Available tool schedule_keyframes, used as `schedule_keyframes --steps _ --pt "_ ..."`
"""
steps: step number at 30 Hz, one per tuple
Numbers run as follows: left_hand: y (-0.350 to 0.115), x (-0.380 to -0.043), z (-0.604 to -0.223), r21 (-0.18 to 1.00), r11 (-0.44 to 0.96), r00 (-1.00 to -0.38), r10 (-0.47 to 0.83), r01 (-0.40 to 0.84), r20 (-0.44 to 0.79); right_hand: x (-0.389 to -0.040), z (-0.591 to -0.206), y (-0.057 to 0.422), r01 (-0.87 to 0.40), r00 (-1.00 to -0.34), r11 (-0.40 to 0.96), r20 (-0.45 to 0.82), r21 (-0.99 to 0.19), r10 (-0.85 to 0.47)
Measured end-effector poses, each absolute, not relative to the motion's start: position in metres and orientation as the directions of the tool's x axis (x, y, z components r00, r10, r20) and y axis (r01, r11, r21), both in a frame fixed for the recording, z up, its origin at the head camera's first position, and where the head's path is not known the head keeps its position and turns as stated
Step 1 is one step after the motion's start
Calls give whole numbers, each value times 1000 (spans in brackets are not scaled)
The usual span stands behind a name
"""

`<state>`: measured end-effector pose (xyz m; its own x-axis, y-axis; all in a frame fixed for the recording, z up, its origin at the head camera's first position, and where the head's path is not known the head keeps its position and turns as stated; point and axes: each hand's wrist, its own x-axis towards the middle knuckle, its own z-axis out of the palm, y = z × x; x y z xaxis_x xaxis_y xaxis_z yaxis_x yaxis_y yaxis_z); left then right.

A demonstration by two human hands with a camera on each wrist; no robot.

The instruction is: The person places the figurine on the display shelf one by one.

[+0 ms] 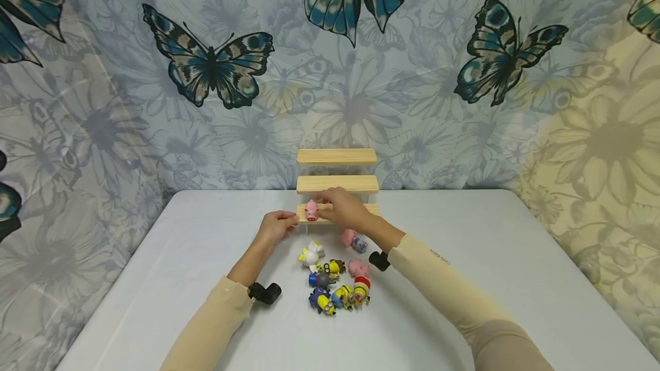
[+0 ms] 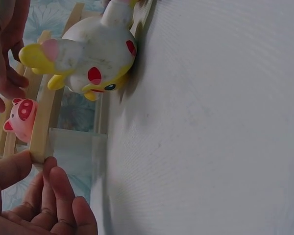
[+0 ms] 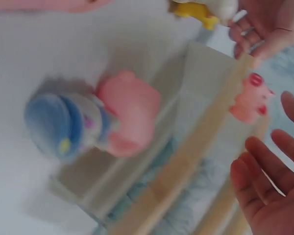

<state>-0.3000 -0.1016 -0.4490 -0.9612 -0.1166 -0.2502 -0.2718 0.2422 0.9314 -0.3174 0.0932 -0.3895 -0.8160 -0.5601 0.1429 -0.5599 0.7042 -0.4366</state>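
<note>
A small pink pig figure (image 1: 311, 210) (image 2: 23, 120) stands at the left end of the lowest board of a tiered wooden display stand (image 1: 336, 184) with clear side panels. At that end, my left hand (image 1: 277, 227) pinches the board's tip between thumb and fingers, as the left wrist view shows. My right hand (image 1: 342, 208) is just right of the pig, fingers spread and relaxed; in the right wrist view a gap separates the fingers (image 3: 264, 169) from the pig. In front of the stand lies a pink figure in blue clothes (image 1: 354, 241).
On the white table (image 1: 129, 279), a white-and-yellow figure (image 1: 311, 255) lies before the stand. Nearer me are several yellow minion figures (image 1: 341, 296), a grey-and-blue figure (image 1: 321, 279) and another pink pig (image 1: 358, 268). A butterfly-patterned cloth (image 1: 356, 102) hangs behind the stand.
</note>
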Motion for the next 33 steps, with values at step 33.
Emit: schedule_keyframes --steps 33 --pt "-104 -301 -453 936 236 -964 -109 -263 -243 -268 -423 184 -442 -878 739 75 -508 -473"
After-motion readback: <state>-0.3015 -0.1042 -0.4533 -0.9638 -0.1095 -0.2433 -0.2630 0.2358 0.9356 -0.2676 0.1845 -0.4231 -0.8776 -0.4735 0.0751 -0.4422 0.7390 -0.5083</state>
